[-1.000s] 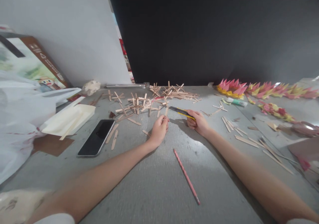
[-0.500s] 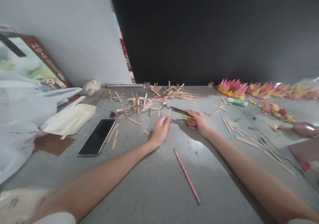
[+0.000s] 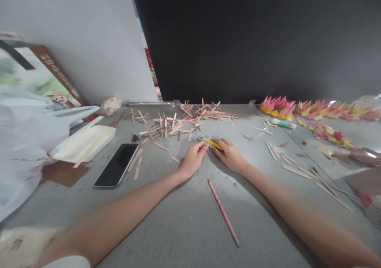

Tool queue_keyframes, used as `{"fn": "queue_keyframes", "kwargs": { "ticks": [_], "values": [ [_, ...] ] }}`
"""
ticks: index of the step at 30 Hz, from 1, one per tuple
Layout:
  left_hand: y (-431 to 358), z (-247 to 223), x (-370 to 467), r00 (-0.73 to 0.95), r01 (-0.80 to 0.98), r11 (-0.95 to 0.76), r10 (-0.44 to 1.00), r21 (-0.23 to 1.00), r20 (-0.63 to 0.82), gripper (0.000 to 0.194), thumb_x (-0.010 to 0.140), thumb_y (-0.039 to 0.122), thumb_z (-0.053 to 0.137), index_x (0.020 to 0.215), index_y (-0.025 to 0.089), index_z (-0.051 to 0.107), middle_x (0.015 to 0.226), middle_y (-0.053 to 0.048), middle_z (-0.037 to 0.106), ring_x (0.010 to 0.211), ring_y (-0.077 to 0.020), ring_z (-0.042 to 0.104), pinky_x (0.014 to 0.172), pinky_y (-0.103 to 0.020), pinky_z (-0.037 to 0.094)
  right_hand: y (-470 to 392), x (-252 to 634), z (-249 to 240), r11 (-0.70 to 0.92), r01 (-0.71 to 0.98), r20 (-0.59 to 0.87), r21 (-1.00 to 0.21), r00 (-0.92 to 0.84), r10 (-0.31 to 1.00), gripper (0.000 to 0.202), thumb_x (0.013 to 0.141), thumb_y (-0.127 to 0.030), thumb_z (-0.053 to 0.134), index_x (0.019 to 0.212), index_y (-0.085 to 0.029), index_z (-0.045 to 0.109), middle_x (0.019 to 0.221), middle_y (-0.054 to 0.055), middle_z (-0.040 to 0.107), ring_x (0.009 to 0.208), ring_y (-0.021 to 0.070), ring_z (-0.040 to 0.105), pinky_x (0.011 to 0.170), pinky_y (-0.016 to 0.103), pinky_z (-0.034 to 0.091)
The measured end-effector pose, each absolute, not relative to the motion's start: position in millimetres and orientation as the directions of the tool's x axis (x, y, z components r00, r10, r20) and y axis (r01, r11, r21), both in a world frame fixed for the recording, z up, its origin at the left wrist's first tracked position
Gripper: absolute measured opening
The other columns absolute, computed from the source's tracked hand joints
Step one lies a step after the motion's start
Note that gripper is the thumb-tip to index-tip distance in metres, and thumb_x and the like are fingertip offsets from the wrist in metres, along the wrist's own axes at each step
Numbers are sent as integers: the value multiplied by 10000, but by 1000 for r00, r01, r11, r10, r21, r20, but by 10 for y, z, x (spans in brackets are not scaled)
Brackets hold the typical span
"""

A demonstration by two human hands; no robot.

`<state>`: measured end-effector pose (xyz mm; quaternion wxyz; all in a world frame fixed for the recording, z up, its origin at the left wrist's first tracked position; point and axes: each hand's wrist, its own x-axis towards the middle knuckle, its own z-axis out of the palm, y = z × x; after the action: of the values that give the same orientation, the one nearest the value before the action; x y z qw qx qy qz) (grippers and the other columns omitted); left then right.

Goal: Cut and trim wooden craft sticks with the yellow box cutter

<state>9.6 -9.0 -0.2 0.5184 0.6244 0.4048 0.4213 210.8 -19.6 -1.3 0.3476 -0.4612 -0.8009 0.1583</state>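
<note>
My left hand point(image 3: 193, 159) pinches a small wooden craft stick point(image 3: 210, 137), whose tip pokes up past the fingers. Close beside it, my right hand point(image 3: 229, 155) is closed around a yellow and black utility knife point(image 3: 216, 144). The knife points left, its blade end by the stick and the left fingertips; whether blade and wood touch I cannot tell. Behind both hands lies a heap of craft sticks point(image 3: 178, 123), several joined into crosses. A pink pencil point(image 3: 223, 212) rests on the table in front of them.
To the left are a black phone point(image 3: 116, 165), a cream paper tray point(image 3: 98, 139) and a white plastic bag point(image 3: 26, 141). On the right lie loose cut sticks point(image 3: 294, 170), a glue stick point(image 3: 284, 124) and pink-yellow paper crowns point(image 3: 278, 107). A black panel point(image 3: 253, 41) stands behind.
My right hand has moved left and slightly down, bringing the utility knife to the craft stick. The knife now lies lower and tilts differently. My left hand has shifted slightly right.
</note>
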Motion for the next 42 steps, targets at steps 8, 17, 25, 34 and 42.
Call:
{"fn": "queue_keyframes", "kwargs": {
  "ticks": [8, 17, 25, 34, 42],
  "values": [
    [-124, 61, 90, 355, 140, -180, 927, 974, 120, 429, 1007, 566, 545, 761, 215, 551, 585, 43, 428, 524, -136, 380, 525, -257, 258, -181, 2151, -11, 547, 653, 392, -523, -386, 835, 301, 1018, -398, 624, 1257, -257, 742, 1217, 137, 598, 1224, 320, 568, 1069, 532, 427],
    [-103, -13, 71, 414, 287, -384, 876, 877, 248, 367, 1046, 435, 529, 821, 201, 700, 747, -26, 678, 692, -188, 573, 652, -257, 335, -125, 2233, 210, 495, 207, 360, -844, -466, 809, 271, 1017, -464, 638, 1097, -271, 810, 1113, 87, 721, 1124, 264, 647, 1062, 439, 480],
    [-116, 22, 78, 415, 331, -379, 881, 864, 227, 388, 1039, 432, 538, 762, 202, 684, 686, -20, 648, 652, -186, 558, 629, -268, 304, -117, 2231, 178, 421, 170, 309, -891, -452, 837, 232, 1005, -421, 665, 1019, -245, 816, 1056, 83, 738, 1006, 238, 666, 937, 377, 497],
    [-129, 26, 82, 436, 389, -380, 879, 839, 196, 403, 1065, 488, 491, 865, 202, 692, 795, -26, 707, 736, -194, 621, 661, -279, 347, -95, 2228, 120, 382, 165, 292, -909, -401, 868, 257, 962, -463, 727, 938, -216, 794, 979, 65, 734, 915, 206, 661, 844, 324, 490],
    [-153, 72, 79, 467, 484, -367, 876, 794, 120, 428, 1090, 464, 402, 781, 212, 557, 640, 14, 583, 620, -168, 551, 625, -298, 302, -54, 2256, 44, 404, 167, 309, -899, -411, 858, 241, 975, -445, 721, 924, -219, 787, 978, 56, 731, 922, 198, 665, 865, 325, 490]
  ]
}}
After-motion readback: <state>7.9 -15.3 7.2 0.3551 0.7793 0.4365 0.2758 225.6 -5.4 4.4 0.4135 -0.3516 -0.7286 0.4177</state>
